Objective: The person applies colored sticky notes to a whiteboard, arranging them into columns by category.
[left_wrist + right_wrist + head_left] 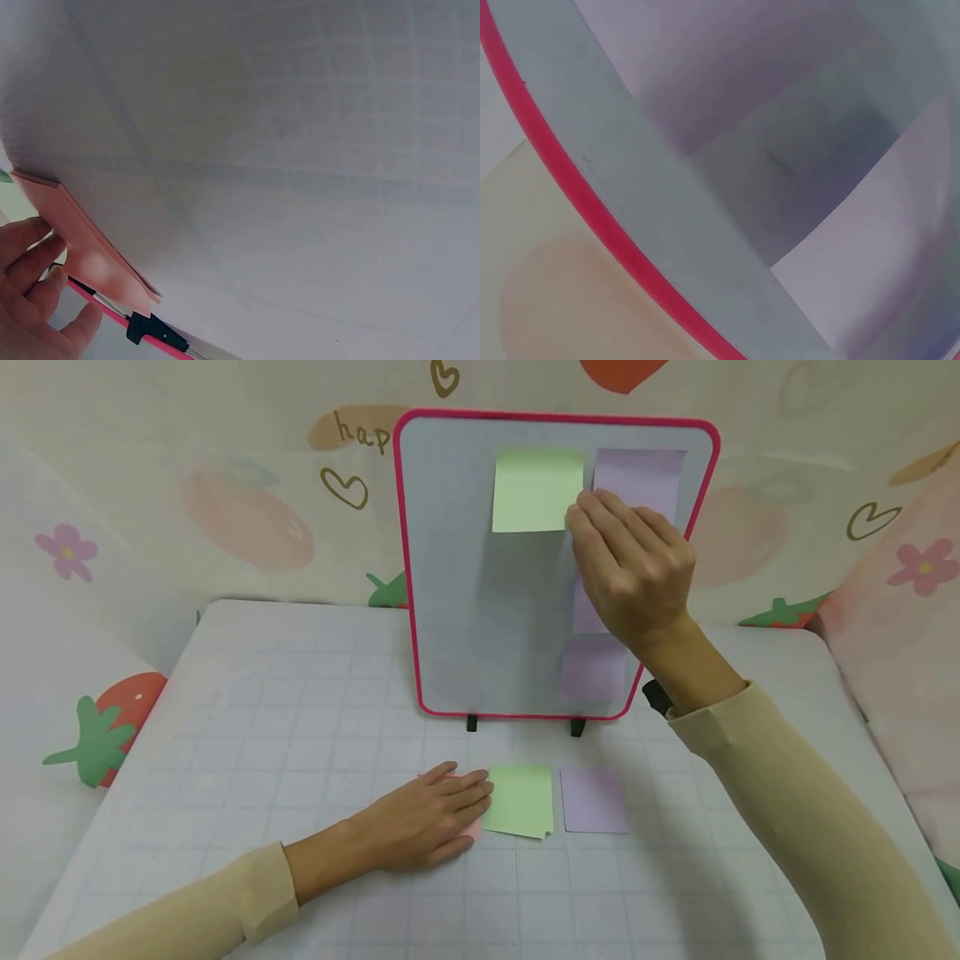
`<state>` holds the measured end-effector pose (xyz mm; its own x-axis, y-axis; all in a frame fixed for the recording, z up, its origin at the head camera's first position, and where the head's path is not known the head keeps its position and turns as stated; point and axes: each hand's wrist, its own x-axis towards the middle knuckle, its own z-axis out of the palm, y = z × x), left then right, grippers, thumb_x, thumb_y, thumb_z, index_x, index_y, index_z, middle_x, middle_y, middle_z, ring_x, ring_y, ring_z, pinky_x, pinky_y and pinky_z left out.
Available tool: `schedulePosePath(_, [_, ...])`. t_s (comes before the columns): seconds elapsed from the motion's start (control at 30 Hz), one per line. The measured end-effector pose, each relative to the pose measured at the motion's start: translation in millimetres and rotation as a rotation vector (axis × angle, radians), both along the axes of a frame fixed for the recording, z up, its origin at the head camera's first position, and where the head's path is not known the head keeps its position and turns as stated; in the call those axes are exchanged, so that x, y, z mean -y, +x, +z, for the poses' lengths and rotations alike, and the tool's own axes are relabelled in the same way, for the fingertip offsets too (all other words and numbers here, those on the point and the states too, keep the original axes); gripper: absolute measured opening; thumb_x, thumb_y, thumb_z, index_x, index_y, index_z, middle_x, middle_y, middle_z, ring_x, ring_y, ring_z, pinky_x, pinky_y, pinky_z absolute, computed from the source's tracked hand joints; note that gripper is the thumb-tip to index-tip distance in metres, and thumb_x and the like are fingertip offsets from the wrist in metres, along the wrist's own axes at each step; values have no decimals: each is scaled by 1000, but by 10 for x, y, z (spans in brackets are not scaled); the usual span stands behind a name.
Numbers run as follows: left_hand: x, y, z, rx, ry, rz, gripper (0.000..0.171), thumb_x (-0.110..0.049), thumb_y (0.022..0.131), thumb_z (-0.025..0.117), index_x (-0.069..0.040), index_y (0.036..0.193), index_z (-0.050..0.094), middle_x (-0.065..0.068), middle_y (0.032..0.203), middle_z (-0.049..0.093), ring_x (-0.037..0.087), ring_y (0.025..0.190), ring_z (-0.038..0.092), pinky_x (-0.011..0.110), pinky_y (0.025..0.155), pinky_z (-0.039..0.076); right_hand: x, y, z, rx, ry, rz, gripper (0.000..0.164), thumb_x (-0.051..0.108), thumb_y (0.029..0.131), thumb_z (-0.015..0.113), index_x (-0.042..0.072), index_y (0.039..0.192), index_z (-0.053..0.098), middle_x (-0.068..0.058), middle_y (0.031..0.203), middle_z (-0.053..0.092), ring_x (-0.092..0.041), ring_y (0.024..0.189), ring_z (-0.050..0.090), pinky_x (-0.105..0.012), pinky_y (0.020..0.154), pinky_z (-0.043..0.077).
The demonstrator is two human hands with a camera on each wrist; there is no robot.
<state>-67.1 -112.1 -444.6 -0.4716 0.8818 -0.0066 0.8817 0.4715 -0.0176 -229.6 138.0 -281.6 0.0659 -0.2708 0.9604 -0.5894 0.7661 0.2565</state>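
My right hand (pixel 633 568), fingers curled, pinches the lower right corner of a green sticky note (pixel 536 493) at the upper part of the whiteboard (pixel 450 568). A shadow falls on the board below this note. Behind the hand, purple sticky notes (pixel 637 468) run down the board's right side, partly hidden. My left hand (pixel 427 818) rests with its fingers extended over a pink sticky note pad (pixel 94 247) on the table, mostly covering it in the head view. To its right lie a green pad (pixel 519 802) and a purple pad (pixel 594 802). The right wrist view shows only board and purple notes (pixel 862 255).
The pink-framed whiteboard stands upright on small black feet (pixel 577 727) on a white gridded tablecloth (pixel 225 735). A patterned curtain (pixel 262 527) hangs behind. A black support piece (pixel 656 696) shows beside the right wrist.
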Motion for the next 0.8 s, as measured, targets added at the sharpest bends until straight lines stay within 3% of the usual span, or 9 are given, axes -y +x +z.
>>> schedulePosePath(0.3, [-20, -24, 35, 2, -17, -3, 52, -39, 103, 46, -8, 143, 54, 6, 148, 51, 22, 142, 40, 46, 114, 33, -16, -25, -22, 24, 1, 2, 8, -1, 90, 67, 0, 88, 74, -10, 93, 76, -26, 89, 74, -41, 70, 57])
schedulePosePath(0.43, [-50, -113, 173, -19, 32, -37, 46, -35, 102, 47, -8, 137, 60, 5, 143, 56, 20, 136, 48, 44, 111, 38, -25, -30, -37, 47, 7, 5, 8, -2, 89, 67, 0, 89, 75, -10, 94, 76, -27, 89, 73, -42, 70, 58])
schedulePosePath(0.5, [-71, -204, 326, -63, 114, -57, 40, -31, 100, 52, -7, 130, 66, 5, 135, 62, 20, 128, 56, 42, 106, 44, -29, -32, -39, 56, 15, 3, 8, -1, 90, 66, 0, 89, 75, -11, 95, 76, -27, 90, 73, -42, 71, 58])
schedulePosePath(0.6, [-93, -405, 651, -161, 282, -61, 33, -23, 96, 58, -5, 119, 72, 7, 121, 70, 21, 113, 65, 41, 97, 51, -34, -34, -40, 63, 22, -5, 9, -1, 90, 66, 0, 90, 75, -11, 95, 76, -27, 91, 73, -42, 71, 58])
schedulePosePath(0.67, [-96, -569, 894, -237, 399, -39, 30, -19, 94, 60, -2, 115, 73, 10, 115, 72, 24, 107, 68, 42, 95, 52, -38, -34, -41, 62, 24, -9, 9, -1, 90, 66, 0, 90, 75, -11, 96, 76, -27, 91, 73, -42, 71, 58])
schedulePosePath(0.8, [-74, -897, 1333, -388, 567, 39, 32, -15, 95, 55, 3, 118, 70, 17, 118, 69, 32, 111, 65, 47, 99, 48, -41, -35, -50, 54, 22, -10, 9, -2, 90, 66, 0, 89, 74, -10, 95, 76, -27, 90, 73, -42, 70, 58])
